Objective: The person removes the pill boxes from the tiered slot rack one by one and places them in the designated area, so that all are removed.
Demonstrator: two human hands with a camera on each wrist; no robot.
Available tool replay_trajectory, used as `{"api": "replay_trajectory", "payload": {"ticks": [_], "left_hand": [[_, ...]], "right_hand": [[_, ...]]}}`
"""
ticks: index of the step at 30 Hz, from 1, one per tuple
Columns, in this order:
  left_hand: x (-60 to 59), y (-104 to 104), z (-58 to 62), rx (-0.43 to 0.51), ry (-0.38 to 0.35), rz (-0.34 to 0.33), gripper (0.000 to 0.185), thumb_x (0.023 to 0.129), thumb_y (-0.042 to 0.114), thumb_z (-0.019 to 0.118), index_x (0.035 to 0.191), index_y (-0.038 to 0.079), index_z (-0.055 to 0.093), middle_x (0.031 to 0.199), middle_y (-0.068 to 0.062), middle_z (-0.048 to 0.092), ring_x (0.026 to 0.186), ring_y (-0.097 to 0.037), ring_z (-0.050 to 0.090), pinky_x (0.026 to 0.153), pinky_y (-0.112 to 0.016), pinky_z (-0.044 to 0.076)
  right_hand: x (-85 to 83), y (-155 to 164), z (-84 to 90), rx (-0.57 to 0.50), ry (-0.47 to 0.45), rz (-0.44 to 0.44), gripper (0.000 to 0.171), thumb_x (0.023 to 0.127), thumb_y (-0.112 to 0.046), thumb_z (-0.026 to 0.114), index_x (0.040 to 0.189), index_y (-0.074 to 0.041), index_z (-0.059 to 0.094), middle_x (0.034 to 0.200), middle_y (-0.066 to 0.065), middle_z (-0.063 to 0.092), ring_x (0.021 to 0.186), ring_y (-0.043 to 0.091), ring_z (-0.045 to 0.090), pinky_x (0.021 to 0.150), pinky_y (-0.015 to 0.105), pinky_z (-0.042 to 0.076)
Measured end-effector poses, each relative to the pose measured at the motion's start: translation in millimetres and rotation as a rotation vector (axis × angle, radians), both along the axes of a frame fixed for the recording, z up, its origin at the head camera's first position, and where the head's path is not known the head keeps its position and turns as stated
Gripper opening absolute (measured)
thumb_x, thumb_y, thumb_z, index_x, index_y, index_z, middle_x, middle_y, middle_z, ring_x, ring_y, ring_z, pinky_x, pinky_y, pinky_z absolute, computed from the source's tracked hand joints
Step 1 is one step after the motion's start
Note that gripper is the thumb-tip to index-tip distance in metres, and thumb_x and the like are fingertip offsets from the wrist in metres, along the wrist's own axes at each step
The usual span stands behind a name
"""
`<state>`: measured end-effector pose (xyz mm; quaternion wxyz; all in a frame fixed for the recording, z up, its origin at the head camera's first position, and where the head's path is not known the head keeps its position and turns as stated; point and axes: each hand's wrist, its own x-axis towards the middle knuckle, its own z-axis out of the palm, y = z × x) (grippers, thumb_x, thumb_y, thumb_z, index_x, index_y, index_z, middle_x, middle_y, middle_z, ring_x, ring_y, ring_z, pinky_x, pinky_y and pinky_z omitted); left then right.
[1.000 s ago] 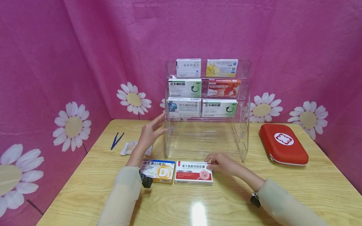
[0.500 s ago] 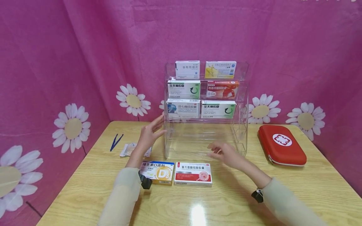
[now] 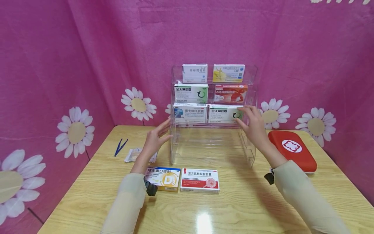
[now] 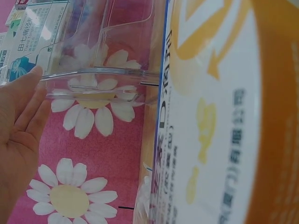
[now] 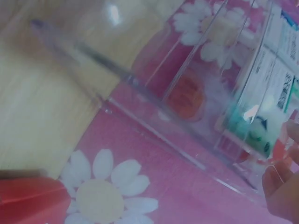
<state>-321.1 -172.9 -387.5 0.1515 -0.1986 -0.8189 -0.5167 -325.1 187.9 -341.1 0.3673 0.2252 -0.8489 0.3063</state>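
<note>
A person's right hand [image 3: 255,128] is at the right-hand end of a green-and-white medicine box [image 3: 221,114] in the third row down of a clear display rack [image 3: 210,125]. Seen from where I stand, the box sits directly to the left of that grip, upright on its long edge, printed front outward, its long axis running level across the rack, so the fingers meet it end-on. Thumb and forefinger are spread, one above the other, with the end of the box showing in the gap; they overlap it to my eye, but whether they touch I cannot tell, and the blurred wrist view does not settle it.

The right hand is plainly the nearer. The left hand [image 3: 152,139] is at the opposite side of the rack, its fingers extended along that side and holding nothing. Between it and the green-and-white medicine box stands a blue-and-white box [image 3: 190,113]; one row up, directly above, is a red box [image 3: 230,93].

In front, an orange-and-white vitamin D box [image 3: 163,178] and a white-and-red box [image 3: 200,180] lie flat, side by side, on the wooden surface [image 3: 233,201]. A red zip case [image 3: 292,148] rests to the right.
</note>
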Motion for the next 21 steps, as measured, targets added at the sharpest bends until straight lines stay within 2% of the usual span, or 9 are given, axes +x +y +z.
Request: {"api": "replay_trajectory", "payload": {"ticks": [6, 11, 21], "left_hand": [[2.3, 0.1, 0.7, -0.021, -0.002, 0.014, 0.067, 0.086, -0.001, 0.070, 0.147, 0.008, 0.044, 0.144, -0.018, 0.053, 0.130, -0.034, 0.055, 0.108, -0.037, 0.051], [2.3, 0.4, -1.5, -0.022, -0.024, 0.024, 0.067, 0.086, 0.000, 0.070, 0.147, 0.012, 0.044, 0.143, -0.017, 0.054, 0.130, -0.032, 0.056, 0.108, -0.035, 0.051], [1.2, 0.0, 0.0, -0.024, -0.005, 0.025, 0.067, 0.086, -0.001, 0.070, 0.147, 0.010, 0.044, 0.143, -0.017, 0.054, 0.130, -0.033, 0.056, 0.107, -0.036, 0.051]], "right_hand": [[-19.5, 8.1, 6.7, 0.075, -0.022, -0.078, 0.044, 0.085, -0.004, 0.073, 0.126, 0.003, 0.058, 0.118, 0.027, 0.054, 0.107, 0.042, 0.049, 0.089, 0.057, 0.048], [-26.8, 7.7, 3.2, 0.175, 0.000, -0.101, 0.038, 0.085, -0.003, 0.073, 0.120, 0.004, 0.060, 0.118, 0.027, 0.057, 0.111, 0.043, 0.051, 0.093, 0.058, 0.050], [-29.9, 7.2, -0.9, 0.176, 0.059, -0.089, 0.029, 0.084, 0.006, 0.070, 0.109, -0.001, 0.059, 0.113, 0.025, 0.057, 0.104, 0.042, 0.055, 0.087, 0.057, 0.054]]}}
